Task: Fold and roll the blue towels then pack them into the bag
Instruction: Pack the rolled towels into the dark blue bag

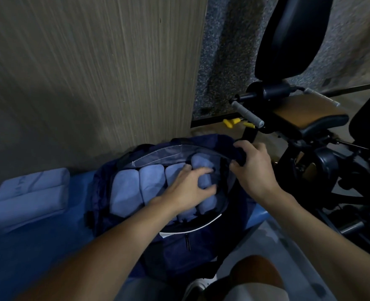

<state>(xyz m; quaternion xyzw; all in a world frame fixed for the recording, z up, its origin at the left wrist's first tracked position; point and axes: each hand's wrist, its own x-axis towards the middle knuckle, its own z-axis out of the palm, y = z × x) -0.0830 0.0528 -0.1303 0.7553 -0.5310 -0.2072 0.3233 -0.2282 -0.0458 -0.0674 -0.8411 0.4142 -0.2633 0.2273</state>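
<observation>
**As the bag fills, a tight squeeze could undo a roll**

While the right hand (253, 168) grips the rim of the navy bag (179, 246) at the worktop's (38, 246) right edge, the left hand (190, 183) clutches a rolled towel (201, 164) beside three packed rolls (125, 192). If it is forced in, it may unwind or bunch. The bag seems to overhang the edge and could slip off. Two spare rolls (30, 200) lie near the left edge.

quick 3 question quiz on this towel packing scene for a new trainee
1. True or false: the left hand holds a rolled towel inside the bag.
2. The right hand grips: A the bag's edge, B a towel, C the bench.
3. How many rolled towels lie outside the bag?
Key: 1 true; 2 A; 3 two.
</observation>
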